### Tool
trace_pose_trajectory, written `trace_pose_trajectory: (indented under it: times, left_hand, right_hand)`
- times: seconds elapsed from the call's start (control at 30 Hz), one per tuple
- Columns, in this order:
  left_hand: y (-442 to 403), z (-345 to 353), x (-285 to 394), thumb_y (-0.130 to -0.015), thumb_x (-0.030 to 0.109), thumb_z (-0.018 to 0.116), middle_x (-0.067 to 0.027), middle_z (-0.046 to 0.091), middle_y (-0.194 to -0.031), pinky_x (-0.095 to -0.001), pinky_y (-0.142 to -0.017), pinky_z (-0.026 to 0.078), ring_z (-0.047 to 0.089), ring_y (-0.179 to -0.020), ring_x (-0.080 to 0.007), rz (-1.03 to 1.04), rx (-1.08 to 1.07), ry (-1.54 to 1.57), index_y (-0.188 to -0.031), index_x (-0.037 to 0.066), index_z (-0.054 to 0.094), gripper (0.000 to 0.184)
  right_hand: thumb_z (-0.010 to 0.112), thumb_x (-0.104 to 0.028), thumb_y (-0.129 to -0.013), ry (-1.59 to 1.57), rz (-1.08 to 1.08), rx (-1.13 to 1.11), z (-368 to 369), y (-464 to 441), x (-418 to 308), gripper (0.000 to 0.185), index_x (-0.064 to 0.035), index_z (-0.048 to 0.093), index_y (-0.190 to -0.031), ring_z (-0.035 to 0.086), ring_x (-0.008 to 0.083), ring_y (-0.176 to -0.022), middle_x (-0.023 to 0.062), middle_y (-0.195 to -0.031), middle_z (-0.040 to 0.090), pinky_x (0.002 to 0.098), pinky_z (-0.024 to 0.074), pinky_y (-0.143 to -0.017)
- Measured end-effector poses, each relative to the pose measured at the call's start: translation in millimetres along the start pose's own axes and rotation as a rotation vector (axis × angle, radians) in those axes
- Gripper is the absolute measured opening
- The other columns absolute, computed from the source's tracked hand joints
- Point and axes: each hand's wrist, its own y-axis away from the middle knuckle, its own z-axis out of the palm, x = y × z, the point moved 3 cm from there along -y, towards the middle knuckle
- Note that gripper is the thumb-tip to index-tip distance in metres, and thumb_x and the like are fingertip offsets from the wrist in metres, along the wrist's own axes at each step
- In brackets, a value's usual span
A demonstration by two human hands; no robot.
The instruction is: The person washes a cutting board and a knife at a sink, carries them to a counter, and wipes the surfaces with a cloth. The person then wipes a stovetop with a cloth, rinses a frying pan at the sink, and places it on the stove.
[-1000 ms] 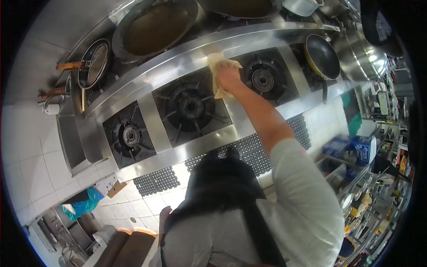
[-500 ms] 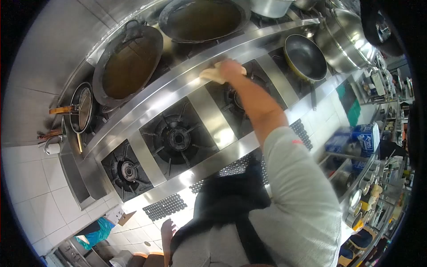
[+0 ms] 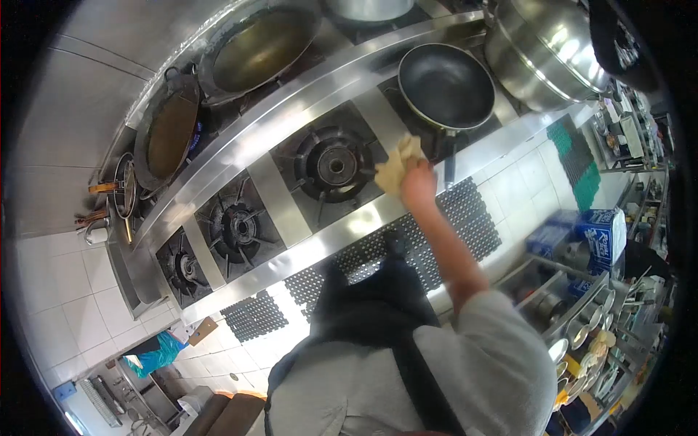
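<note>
My right hand (image 3: 419,183) grips a beige cloth (image 3: 397,163), which lies over the steel strip (image 3: 398,129) between two burners, close to the stove's front edge. Just right of the hand, the handle of a black frying pan (image 3: 446,86) points toward me. The pan rests on the right-hand burner. To the left of the cloth is a bare gas burner (image 3: 336,166) with a black grate. My left hand is out of view.
Two large dark pans of liquid, a wide one (image 3: 263,49) and a tilted-looking one (image 3: 171,134), stand on the back row. A big steel pot (image 3: 542,54) is at the right. Perforated black mats (image 3: 465,225) cover the floor. Blue boxes (image 3: 603,236) sit by the shelving.
My right hand and the cloth have moved from the stove's back ledge toward its front edge, nearer the frying pan. The view has shifted right. My left hand has left the view.
</note>
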Motion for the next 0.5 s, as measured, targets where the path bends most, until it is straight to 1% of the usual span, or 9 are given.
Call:
trace_pose_trajectory:
  times: [0.1, 0.17, 0.2, 0.27, 0.3, 0.33, 0.4, 0.47, 0.5]
  left_hand:
    - [-5, 28, 76, -0.099, 0.022, 0.065, -0.0069, 0.067, -0.106, -0.031, -0.069, 0.056, 0.067, -0.096, -0.0165, 0.055, -0.012, 0.014, -0.124, 0.002, 0.065, 0.032]
    - [-5, 29, 134, -0.1, 0.023, 0.064, -0.0066, 0.068, -0.104, -0.0308, -0.068, 0.056, 0.066, -0.096, -0.0162, 0.073, 0.015, 0.053, -0.123, 0.002, 0.066, 0.032]
    - [-7, 31, 159, -0.1, 0.024, 0.064, -0.0065, 0.068, -0.104, -0.0307, -0.068, 0.056, 0.066, -0.096, -0.016, 0.098, 0.03, 0.053, -0.123, 0.002, 0.066, 0.032]
    - [-40, 20, 158, -0.099, 0.029, 0.066, -0.0076, 0.068, -0.11, -0.0346, -0.085, 0.054, 0.065, -0.101, -0.0198, 0.321, 0.026, -0.164, -0.126, 0.006, 0.064, 0.036]
    - [-34, 22, 179, -0.1, 0.03, 0.065, -0.0059, 0.069, -0.108, -0.0327, -0.08, 0.054, 0.065, -0.098, -0.0173, 0.163, 0.075, 0.03, -0.127, 0.006, 0.065, 0.037]
    - [-22, 25, 206, -0.101, 0.031, 0.064, -0.0042, 0.07, -0.105, -0.0308, -0.074, 0.054, 0.066, -0.095, -0.0149, 0.001, 0.121, 0.226, -0.128, 0.006, 0.066, 0.038]
    - [-39, 30, 180, -0.101, 0.032, 0.062, -0.0036, 0.07, -0.111, -0.0331, -0.077, 0.053, 0.066, -0.097, -0.0155, 0.123, 0.145, 0.245, -0.131, 0.009, 0.065, 0.038]
    - [-17, 43, 178, -0.101, 0.031, 0.062, -0.0025, 0.07, -0.113, -0.0342, -0.078, 0.053, 0.067, -0.1, -0.0165, 0.113, 0.154, 0.251, -0.131, 0.009, 0.064, 0.038]
    - [-1, 52, 176, -0.102, 0.032, 0.062, -0.0017, 0.07, -0.115, -0.0355, -0.079, 0.053, 0.067, -0.101, -0.017, 0.04, 0.168, 0.209, -0.132, 0.009, 0.064, 0.038]
  right_hand:
    - [0.064, -0.012, -0.085, -0.074, -0.019, -0.018, -16, 36, 28, 0.029, -0.0044, 0.064, -0.112, 0.062, 0.0392, -0.1, 0.0181, -0.112, 0.061, 0.0484, 0.0512, -0.083]
    - [0.059, -0.006, -0.085, -0.429, -0.064, 0.076, -36, 47, 38, 0.035, -0.0018, 0.063, -0.12, 0.061, 0.0438, -0.101, 0.0211, -0.112, 0.062, 0.0485, 0.0517, -0.085]
    - [0.059, -0.006, -0.085, -0.432, -0.077, 0.091, -46, 51, 41, 0.035, -0.0018, 0.063, -0.12, 0.061, 0.0438, -0.101, 0.0211, -0.112, 0.062, 0.0485, 0.0517, -0.085]
    - [0.054, -0.003, -0.087, -0.533, 0.041, 0.133, -66, 62, 58, 0.042, -0.0001, 0.059, -0.128, 0.061, 0.0475, -0.102, 0.0241, -0.115, 0.062, 0.0471, 0.0519, -0.088]
    - [0.054, -0.003, -0.087, -0.532, 0.025, 0.139, -56, 68, 79, 0.042, -0.0001, 0.059, -0.128, 0.061, 0.0475, -0.102, 0.0241, -0.115, 0.062, 0.0471, 0.0519, -0.088]
    - [0.054, -0.006, -0.091, -0.605, 0.077, 0.086, -34, 73, 110, 0.038, -0.0014, 0.059, -0.128, 0.062, 0.0434, -0.102, 0.0223, -0.114, 0.063, 0.0451, 0.0526, -0.086]
    - [0.053, -0.008, -0.094, -0.68, 0.104, 0.021, -19, 74, 150, 0.035, -0.0027, 0.059, -0.128, 0.063, 0.0394, -0.103, 0.0206, -0.113, 0.063, 0.0431, 0.0534, -0.085]
    - [0.057, -0.027, -0.101, -1.388, 0.601, -0.122, -23, 67, 161, 0.033, -0.0074, 0.061, -0.127, 0.064, 0.0288, -0.096, 0.013, -0.106, 0.065, 0.0399, 0.0545, -0.08]
    - [0.057, -0.027, -0.101, -1.392, 0.569, -0.154, -36, 49, 154, 0.033, -0.0074, 0.061, -0.127, 0.064, 0.0288, -0.096, 0.013, -0.106, 0.065, 0.0399, 0.0545, -0.08]
